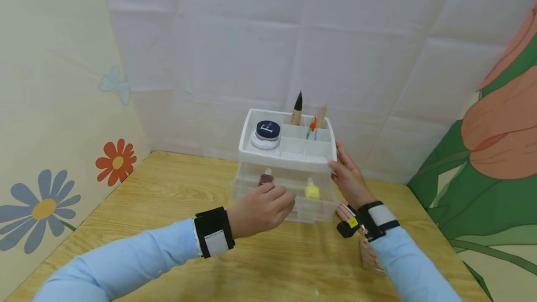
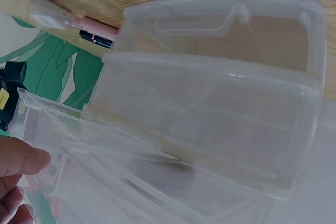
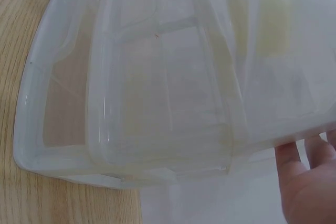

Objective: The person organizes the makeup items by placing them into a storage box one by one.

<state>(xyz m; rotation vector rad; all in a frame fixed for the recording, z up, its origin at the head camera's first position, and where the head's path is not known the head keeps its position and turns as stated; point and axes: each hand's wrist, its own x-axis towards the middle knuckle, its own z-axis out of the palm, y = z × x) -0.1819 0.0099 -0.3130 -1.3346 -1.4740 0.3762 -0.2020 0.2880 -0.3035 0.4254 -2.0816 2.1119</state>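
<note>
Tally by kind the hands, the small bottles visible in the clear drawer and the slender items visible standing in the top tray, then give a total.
Hands: 2 (left hand, right hand)
Small bottles: 2 (dark bottle, yellow bottle)
Slender items: 3 (black-tipped item, red-topped item, tan item)
Total: 7

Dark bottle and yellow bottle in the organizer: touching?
Apart. The head view shows a stretch of the organizer's clear plastic between the dark bottle and the yellow bottle.

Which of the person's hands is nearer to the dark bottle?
Left. The left hand is just in front of the dark bottle, partly covering it in the head view; the right hand is farther off, at the organizer's right side.
</note>
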